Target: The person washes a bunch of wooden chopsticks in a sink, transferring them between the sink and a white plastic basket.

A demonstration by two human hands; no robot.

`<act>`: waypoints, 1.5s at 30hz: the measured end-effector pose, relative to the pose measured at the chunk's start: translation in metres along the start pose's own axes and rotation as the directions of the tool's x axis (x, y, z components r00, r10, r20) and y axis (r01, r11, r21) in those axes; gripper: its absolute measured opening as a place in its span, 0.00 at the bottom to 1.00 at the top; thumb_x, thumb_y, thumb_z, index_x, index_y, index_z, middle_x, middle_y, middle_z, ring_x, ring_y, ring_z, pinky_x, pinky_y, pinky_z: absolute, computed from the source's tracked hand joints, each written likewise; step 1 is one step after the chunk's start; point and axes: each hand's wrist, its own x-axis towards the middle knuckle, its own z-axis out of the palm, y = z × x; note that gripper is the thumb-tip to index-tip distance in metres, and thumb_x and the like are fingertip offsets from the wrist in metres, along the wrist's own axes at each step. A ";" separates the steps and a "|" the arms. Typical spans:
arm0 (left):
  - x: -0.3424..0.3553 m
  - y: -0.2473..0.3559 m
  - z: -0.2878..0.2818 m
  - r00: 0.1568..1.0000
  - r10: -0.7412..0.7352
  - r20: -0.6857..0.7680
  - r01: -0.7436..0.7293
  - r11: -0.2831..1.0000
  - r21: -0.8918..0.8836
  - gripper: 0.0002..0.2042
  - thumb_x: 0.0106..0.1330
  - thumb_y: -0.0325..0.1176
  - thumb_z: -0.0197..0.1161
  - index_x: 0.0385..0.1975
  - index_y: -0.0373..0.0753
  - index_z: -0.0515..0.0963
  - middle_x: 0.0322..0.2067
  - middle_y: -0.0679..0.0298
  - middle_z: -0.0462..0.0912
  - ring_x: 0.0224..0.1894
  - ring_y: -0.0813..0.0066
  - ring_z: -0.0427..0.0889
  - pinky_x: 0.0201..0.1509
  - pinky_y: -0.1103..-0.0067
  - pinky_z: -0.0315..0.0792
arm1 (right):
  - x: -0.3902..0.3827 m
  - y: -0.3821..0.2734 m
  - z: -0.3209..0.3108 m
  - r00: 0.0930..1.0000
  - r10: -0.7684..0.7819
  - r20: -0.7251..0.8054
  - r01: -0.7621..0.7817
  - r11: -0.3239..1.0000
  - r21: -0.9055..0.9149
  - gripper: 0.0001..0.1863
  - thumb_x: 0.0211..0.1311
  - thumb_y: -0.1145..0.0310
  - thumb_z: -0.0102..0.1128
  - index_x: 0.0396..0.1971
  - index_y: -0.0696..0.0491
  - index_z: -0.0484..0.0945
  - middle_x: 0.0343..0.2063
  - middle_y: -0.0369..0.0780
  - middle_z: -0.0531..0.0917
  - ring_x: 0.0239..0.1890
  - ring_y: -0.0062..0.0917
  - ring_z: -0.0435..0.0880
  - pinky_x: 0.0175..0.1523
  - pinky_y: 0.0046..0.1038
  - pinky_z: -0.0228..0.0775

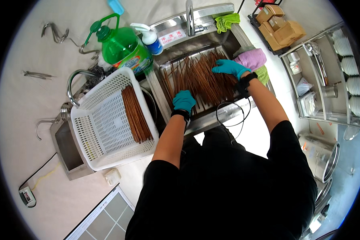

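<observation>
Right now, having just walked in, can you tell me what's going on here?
A person in teal gloves is handling a loose spread of brown chopsticks in a steel sink. Their right hand is on the right part of the pile, and their left hand is at its near edge, fingers curled; whether it grips any is hard to tell. To the left, a neater row of chopsticks lies along the right side of a white perforated basket.
</observation>
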 end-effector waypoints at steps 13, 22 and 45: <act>0.153 -0.047 0.075 0.883 -0.375 -0.283 0.416 0.904 0.098 0.20 0.51 0.32 0.59 0.44 0.36 0.68 0.40 0.55 0.72 0.42 0.58 0.75 0.36 0.66 0.75 | 0.090 0.225 0.087 0.822 0.397 -0.409 -0.339 0.917 0.209 0.42 0.40 0.55 0.61 0.58 0.57 0.60 0.56 0.53 0.64 0.60 0.46 0.60 0.62 0.36 0.54; 0.177 -0.073 0.091 0.916 -0.389 0.096 0.398 0.911 -0.108 0.14 0.54 0.34 0.57 0.38 0.35 0.75 0.33 0.51 0.79 0.37 0.56 0.78 0.42 0.64 0.72 | 0.083 0.216 0.075 0.790 0.601 -0.123 -0.541 0.776 0.324 0.34 0.48 0.53 0.57 0.55 0.56 0.65 0.52 0.47 0.71 0.55 0.37 0.68 0.57 0.32 0.59; 0.130 -0.061 0.108 0.685 -0.565 0.459 0.690 0.302 -0.658 0.48 0.52 0.57 0.62 0.61 0.25 0.48 0.60 0.43 0.56 0.61 0.51 0.61 0.62 0.69 0.61 | 0.097 0.186 0.081 0.807 0.539 -0.241 -0.384 0.789 0.480 0.44 0.41 0.43 0.66 0.53 0.59 0.63 0.52 0.48 0.69 0.55 0.35 0.67 0.56 0.34 0.61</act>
